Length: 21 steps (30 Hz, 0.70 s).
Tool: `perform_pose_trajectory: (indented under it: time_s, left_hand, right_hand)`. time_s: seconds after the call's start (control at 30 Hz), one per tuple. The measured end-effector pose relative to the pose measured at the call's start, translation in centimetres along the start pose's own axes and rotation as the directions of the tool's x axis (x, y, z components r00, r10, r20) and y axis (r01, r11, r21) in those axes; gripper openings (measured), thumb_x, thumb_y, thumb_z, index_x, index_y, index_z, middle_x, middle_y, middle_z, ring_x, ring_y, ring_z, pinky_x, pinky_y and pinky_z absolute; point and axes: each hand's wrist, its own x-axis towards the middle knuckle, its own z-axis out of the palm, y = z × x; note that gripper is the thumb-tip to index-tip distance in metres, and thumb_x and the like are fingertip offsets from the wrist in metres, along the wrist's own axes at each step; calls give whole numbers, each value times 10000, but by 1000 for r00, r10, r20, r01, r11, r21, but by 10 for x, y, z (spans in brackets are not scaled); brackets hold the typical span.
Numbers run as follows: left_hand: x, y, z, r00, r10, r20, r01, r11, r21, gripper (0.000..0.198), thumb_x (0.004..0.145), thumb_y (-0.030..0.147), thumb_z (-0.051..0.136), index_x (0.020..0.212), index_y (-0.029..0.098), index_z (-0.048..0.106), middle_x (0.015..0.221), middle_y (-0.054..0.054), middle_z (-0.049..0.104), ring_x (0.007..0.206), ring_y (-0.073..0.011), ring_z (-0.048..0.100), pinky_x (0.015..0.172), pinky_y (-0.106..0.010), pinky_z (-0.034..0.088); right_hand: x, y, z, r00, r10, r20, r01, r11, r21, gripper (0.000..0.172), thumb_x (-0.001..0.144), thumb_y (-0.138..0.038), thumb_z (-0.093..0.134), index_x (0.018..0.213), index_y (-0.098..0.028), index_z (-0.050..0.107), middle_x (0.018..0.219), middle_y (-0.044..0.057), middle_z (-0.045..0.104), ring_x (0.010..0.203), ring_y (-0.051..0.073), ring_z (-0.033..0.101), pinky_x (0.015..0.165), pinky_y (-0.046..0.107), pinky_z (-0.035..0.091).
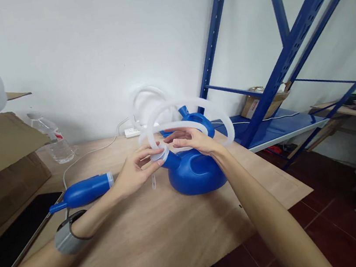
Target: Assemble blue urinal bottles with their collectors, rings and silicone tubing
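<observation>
Right, eyes on the blue bottle [197,177], sitting upright on the worktop [153,243], just off the left hand [136,166] at about three o'clock! That left hand is nearly closed, thumb and fingers pinching the pale cap [163,154] at the bottle's slanted neck. And the right hand [197,140], half curled, thumb apart from fingers, arches above the bottle, which lies at its six o'clock; whether it grips the translucent tube [229,126], looping all around there, I can't tell! Behind, at one o'clock from the bottle, another blue container [203,119]; toward nine, a smaller blue bottle [87,191] on its side.
</observation>
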Motion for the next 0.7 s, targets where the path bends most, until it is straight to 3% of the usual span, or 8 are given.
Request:
perform_pose_trajectory:
  time_s: [0.1,0.23,0.4,0.5,0.6,0.7]
  left_hand:
    - [-2,-3,-2,999,46,15,-46,999,23,251,869,366,789,1079,229,794,1358,-116,713,1398,-332,596,1105,-539,569]
    - [-2,-6,-3,990,141,32,-144,979,145,216,903,332,743,1082,211,746,1300,-137,740,1431,-344,564,1131,-581,532]
    - [-1,-3,-5,977,196,82,-210,953,218,173,930,284,688,1079,205,649,1358,-147,711,1349,-309,635,1090,-539,564]
    - [-1,0,-3,977,192,90,-210,937,278,169,938,297,672,1067,207,611,1369,-141,703,1314,-299,652,1058,-517,581]
    - [-1,3,-2,982,177,69,-190,899,395,239,952,346,661,1145,209,634,1355,-133,708,1242,-301,678,920,-459,628]
    - [1,9,-4,977,185,104,-212,854,475,310,956,376,656,1228,228,672,1311,-109,730,1152,-282,697,786,-374,613]
  right_hand:
    - [-3,0,0,999,1,-50,0,1000,14,450,801,-507,859,1141,-225,772,1166,79,797,1140,255,724,1087,445,531]
    - [-4,-3,1,1000,-12,-16,14,995,104,408,793,-554,851,1017,-217,794,1054,69,810,1059,248,742,964,404,584]
    - [-1,-7,0,996,84,24,-86,988,125,388,828,-493,840,1106,-226,801,1175,77,790,1127,237,722,953,359,576]
    - [1,-5,0,989,133,67,-141,982,127,385,818,-481,851,1088,-210,808,1115,72,800,1053,211,736,933,337,579]
    - [3,-4,-1,985,146,90,-155,983,98,363,807,-478,860,1027,-191,820,1027,70,807,986,191,737,921,323,579]
    - [3,-4,-1,987,146,70,-152,985,86,327,811,-473,857,991,-202,830,1074,72,810,972,183,737,916,319,581]
